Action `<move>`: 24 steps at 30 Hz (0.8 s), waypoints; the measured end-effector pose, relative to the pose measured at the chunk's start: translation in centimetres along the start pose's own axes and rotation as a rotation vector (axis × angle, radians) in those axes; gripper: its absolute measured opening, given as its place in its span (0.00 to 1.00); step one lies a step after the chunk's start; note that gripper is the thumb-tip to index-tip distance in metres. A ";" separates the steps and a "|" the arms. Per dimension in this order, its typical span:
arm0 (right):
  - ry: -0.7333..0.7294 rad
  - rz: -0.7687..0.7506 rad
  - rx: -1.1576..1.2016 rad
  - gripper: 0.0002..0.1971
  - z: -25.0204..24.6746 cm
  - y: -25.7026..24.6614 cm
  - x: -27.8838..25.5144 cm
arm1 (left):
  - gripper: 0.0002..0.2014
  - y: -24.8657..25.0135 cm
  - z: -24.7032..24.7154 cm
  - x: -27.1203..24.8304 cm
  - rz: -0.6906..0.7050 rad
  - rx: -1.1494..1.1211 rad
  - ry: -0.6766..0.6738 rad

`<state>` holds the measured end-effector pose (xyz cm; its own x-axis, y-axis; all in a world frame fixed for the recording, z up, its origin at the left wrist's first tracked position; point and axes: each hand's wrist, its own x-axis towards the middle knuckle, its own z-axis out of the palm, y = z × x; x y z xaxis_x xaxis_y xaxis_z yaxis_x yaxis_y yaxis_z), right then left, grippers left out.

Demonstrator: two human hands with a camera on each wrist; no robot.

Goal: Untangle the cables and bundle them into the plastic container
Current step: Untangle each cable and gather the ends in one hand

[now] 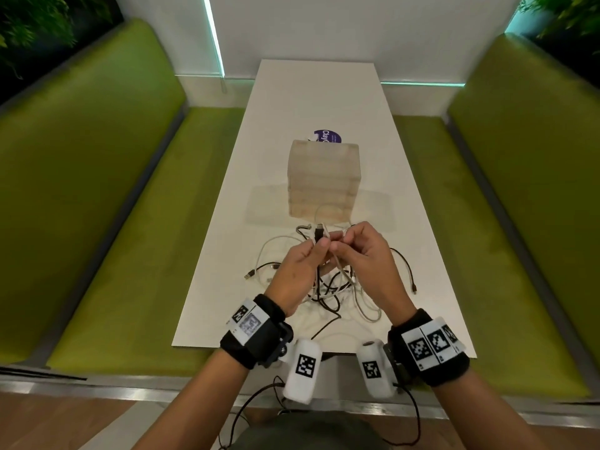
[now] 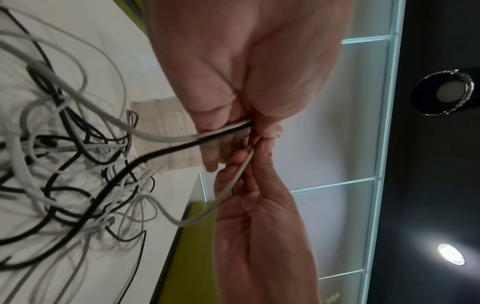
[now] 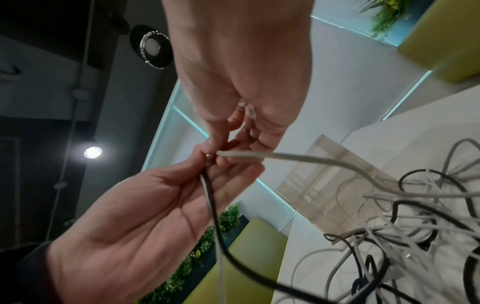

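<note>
Cables (image 1: 328, 287) lie in a loose black-and-white tangle on the near half of a long white table (image 1: 406, 196), whose long axis runs from 6 o'clock to 12 o'clock in the head view. Both hands are raised together just above the heap, fingertips almost meeting. The left hand (image 1: 300, 274) pinches a black cable (image 2: 155, 154) and a white cable (image 2: 166, 138) side by side between thumb and fingers; the black one's plug end (image 1: 319, 231) sticks up past the fingertips toward 12 o'clock, and both strands trail back down toward 6 o'clock into the tangle. The right hand (image 1: 370, 261) pinches a separate grey-white cable (image 3: 298, 157) at its tip, and this strand runs away from the fingers and curves down into the same heap. Loose ends spread out of the pile: a USB plug (image 1: 249, 275) points toward 9 o'clock, and a thin dark lead (image 1: 409, 271) ends at about 3 o'clock. The translucent plastic container (image 1: 324, 180) stands just beyond the hands at 12 o'clock, its long axis in line with the table, and a white strand loops against its near side. A purple round sticker (image 1: 328, 137) shows behind it. Green upholstered benches (image 1: 107, 206) flank the table at 9 and 3 o'clock.
</note>
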<state>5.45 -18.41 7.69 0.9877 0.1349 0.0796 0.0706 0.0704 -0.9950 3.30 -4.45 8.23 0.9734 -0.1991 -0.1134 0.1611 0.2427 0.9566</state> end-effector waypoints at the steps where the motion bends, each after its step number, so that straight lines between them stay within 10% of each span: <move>1: 0.016 0.013 0.029 0.11 0.1 0.0 0.1 | 0.18 0.0 0.3 0.0 0.011 -0.001 0.011; 11: -0.406 0.073 -0.433 0.06 -1.9 2.4 0.5 | 0.16 3.0 -0.5 1.1 0.168 -0.207 0.155; 19: -0.327 0.125 -0.542 0.17 -7.0 7.4 2.1 | 0.16 7.5 -4.4 0.2 0.293 -0.399 0.262; 24: -0.182 0.096 -0.458 0.18 -7.8 6.3 3.0 | 0.17 5.0 -6.1 1.0 0.166 -0.116 0.350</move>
<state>9.92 -25.33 1.22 0.9551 0.2927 -0.0452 0.0749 -0.3863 -0.9193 6.08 2.38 11.26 0.9812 0.1821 -0.0636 -0.0050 0.3537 0.9353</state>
